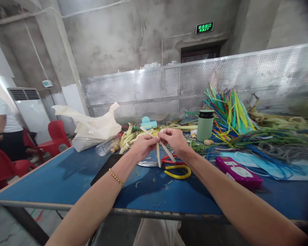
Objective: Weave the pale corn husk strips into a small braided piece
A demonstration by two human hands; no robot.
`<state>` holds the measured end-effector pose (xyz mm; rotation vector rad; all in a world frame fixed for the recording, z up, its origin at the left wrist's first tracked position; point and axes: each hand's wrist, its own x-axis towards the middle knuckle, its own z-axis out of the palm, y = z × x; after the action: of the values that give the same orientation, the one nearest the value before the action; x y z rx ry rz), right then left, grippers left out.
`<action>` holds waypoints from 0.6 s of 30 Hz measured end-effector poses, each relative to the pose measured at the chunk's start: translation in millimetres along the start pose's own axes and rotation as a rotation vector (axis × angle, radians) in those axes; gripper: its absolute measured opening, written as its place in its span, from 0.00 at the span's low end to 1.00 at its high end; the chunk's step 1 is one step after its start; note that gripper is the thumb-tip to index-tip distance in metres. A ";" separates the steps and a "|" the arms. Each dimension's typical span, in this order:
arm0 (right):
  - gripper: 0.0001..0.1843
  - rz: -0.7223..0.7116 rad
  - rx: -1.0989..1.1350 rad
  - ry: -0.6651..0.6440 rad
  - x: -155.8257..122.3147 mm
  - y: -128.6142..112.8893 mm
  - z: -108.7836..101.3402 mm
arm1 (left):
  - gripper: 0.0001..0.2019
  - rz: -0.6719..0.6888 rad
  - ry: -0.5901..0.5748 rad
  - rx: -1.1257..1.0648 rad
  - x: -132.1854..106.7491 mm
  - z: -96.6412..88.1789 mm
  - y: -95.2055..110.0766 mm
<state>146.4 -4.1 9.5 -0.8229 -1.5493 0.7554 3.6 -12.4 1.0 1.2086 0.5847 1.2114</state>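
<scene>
My left hand point(143, 145) and my right hand point(172, 139) meet above the blue table point(66, 177), both pinched on pale cream strips point(159, 150) that cross between the fingers. One strip end sticks up to the left, two hang down toward the table. A bead bracelet point(116, 177) sits on my left wrist. Just below the hands lie a yellow loop point(178, 172), a red loop point(169, 159) and a shiny metal disc point(147, 164).
A green lidded cup point(204, 125), a bundle of coloured sticks point(229, 112), green and grey cords point(272, 143), a purple box point(238, 172), a plastic bag point(92, 124) and a clear bottle point(106, 146) crowd the far side. Red chairs point(56, 135) and a person point(0, 126) stand at left.
</scene>
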 end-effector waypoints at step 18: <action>0.16 0.159 -0.004 -0.088 1.4 0.3 -4.5 | 0.15 0.031 0.013 0.071 7.6 -9.4 -9.6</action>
<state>150.8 -2.6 10.5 -0.9347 -1.5766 0.9147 1.6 -0.7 -9.0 1.2744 0.6253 1.2340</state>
